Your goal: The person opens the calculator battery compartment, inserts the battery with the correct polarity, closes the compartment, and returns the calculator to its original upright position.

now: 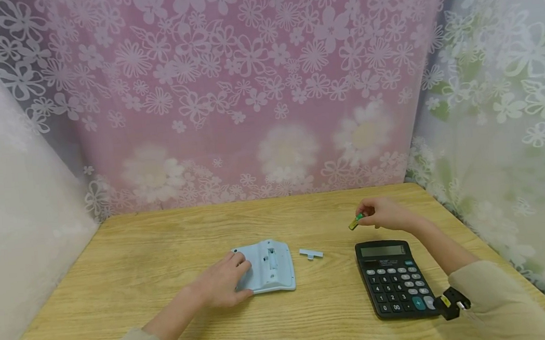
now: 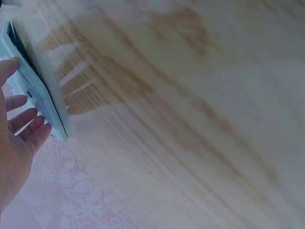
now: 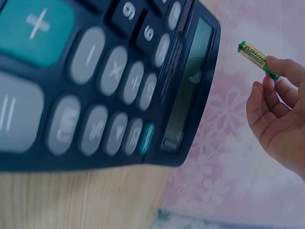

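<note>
A green-and-yellow cylindrical battery [image 3: 253, 55] is pinched in the grip of the right hand [image 1: 384, 215] above the wood-grain worktop [image 1: 164, 239], near the black calculator [image 1: 392, 282]. The left hand [image 1: 220, 282], its grip wide, rests on a light-blue plastic device [image 1: 256, 262]; a light-blue T-shaped piece [image 1: 311, 253] lies beside it.
</note>
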`<state>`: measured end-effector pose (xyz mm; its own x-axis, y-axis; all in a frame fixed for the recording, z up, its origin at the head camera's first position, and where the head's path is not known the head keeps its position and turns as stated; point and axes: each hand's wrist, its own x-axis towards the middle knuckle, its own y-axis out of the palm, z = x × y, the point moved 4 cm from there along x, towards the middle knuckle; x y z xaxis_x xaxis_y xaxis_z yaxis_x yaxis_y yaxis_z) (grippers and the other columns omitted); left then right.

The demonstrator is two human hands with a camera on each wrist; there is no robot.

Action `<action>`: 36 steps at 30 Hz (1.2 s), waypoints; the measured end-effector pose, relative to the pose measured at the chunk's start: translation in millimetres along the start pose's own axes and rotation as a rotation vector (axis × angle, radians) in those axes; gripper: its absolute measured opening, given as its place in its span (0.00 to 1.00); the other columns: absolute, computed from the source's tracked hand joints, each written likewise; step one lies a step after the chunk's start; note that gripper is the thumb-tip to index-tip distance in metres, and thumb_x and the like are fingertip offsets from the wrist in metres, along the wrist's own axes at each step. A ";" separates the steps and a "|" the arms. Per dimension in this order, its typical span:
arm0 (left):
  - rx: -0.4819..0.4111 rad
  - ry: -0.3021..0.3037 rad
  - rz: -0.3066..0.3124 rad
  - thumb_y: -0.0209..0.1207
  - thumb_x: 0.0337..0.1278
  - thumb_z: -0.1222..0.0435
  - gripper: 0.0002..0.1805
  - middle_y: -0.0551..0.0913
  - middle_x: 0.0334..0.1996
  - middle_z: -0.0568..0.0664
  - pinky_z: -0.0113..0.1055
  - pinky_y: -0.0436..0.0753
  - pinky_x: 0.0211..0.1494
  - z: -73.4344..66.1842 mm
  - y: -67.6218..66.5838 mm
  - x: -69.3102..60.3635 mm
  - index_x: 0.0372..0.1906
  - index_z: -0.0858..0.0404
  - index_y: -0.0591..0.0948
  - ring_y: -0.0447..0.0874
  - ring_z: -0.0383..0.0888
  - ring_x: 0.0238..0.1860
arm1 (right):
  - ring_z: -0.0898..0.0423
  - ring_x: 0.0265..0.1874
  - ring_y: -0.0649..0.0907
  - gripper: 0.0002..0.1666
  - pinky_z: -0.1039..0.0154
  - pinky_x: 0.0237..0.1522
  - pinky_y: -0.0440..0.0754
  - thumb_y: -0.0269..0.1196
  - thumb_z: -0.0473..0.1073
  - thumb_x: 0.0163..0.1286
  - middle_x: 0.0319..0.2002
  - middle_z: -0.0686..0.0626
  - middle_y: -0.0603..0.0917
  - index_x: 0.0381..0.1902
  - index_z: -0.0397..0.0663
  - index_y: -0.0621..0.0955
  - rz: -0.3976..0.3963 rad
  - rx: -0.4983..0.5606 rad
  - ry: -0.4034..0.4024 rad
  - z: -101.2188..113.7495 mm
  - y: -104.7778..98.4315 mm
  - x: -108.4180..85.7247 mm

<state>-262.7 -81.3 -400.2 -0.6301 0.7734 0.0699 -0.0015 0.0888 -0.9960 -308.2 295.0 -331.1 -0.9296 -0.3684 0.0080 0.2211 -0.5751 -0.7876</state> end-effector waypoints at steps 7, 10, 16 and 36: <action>0.001 -0.001 0.004 0.57 0.56 0.47 0.24 0.67 0.43 0.46 0.31 0.69 0.41 -0.8 -0.9 -0.4 0.49 0.60 0.73 0.62 0.40 0.40 | 0.51 0.26 0.75 0.10 0.60 0.27 0.76 0.62 0.40 0.63 0.28 0.47 0.77 0.39 0.39 0.77 0.008 0.056 -0.012 15.6 10.6 4.5; -0.003 0.001 0.007 0.58 0.56 0.48 0.23 0.67 0.42 0.45 0.31 0.68 0.40 -0.8 -1.0 -0.4 0.48 0.60 0.73 0.61 0.40 0.39 | 0.51 0.26 0.75 0.09 0.61 0.26 0.77 0.62 0.39 0.63 0.27 0.48 0.76 0.38 0.40 0.78 0.003 0.056 -0.032 22.5 15.4 6.0; -0.008 -0.001 0.010 0.57 0.56 0.48 0.23 0.67 0.42 0.45 0.31 0.68 0.40 -1.4 -0.7 -0.4 0.49 0.60 0.73 0.61 0.41 0.39 | 0.52 0.28 0.75 0.10 0.62 0.26 0.77 0.62 0.37 0.63 0.28 0.49 0.77 0.41 0.37 0.78 -0.001 0.054 -0.103 38.5 22.9 7.6; -0.013 -0.008 0.014 0.58 0.56 0.48 0.22 0.67 0.42 0.46 0.32 0.68 0.41 -1.7 -0.7 0.3 0.48 0.60 0.73 0.62 0.41 0.39 | 0.50 0.36 0.82 0.09 0.58 0.36 0.78 0.61 0.42 0.65 0.34 0.51 0.83 0.39 0.43 0.78 0.055 0.090 -0.137 65.0 60.2 21.4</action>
<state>-261.6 -80.1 -399.4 -0.6358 0.7698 0.0555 0.0175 0.0862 -0.9961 -295.6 205.0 -338.3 -0.8679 -0.4937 0.0550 0.3019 -0.6121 -0.7309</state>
